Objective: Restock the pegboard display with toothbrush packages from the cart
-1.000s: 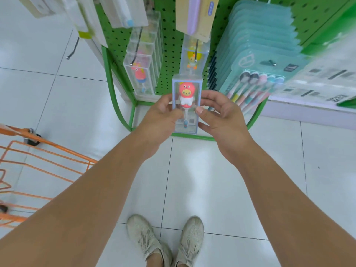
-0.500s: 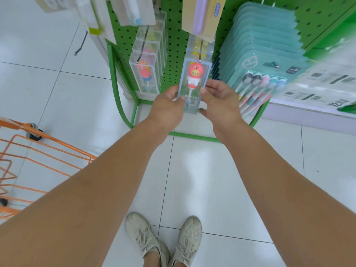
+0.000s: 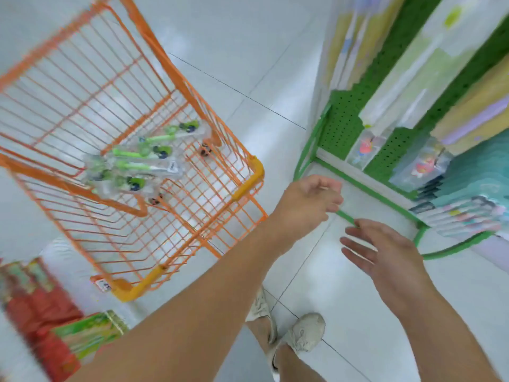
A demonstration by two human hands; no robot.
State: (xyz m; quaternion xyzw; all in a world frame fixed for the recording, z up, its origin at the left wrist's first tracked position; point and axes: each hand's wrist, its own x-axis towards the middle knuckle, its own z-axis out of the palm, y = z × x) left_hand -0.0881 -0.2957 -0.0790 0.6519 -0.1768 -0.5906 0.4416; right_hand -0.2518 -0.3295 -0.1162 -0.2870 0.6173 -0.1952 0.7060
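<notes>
The biggest risk, as I judged it, was a blind reach: the view was blurred by motion, both hands were empty, and the orange cart [image 3: 124, 128] sat well left of them, so a hasty grab could snag the wire or spill the loose pile. 1 cart was in view, and 1 green pegboard display [image 3: 344, 125] beyond and to the right of the hands. About 4 clear toothbrush packages [image 3: 137, 164] with green brushes lay in the cart; blur prevented a firm count. 2 hands showed: the left hand [image 3: 305, 202] hung loosely curled, holding nothing, and the right hand [image 3: 385, 252] was spread flat.
</notes>
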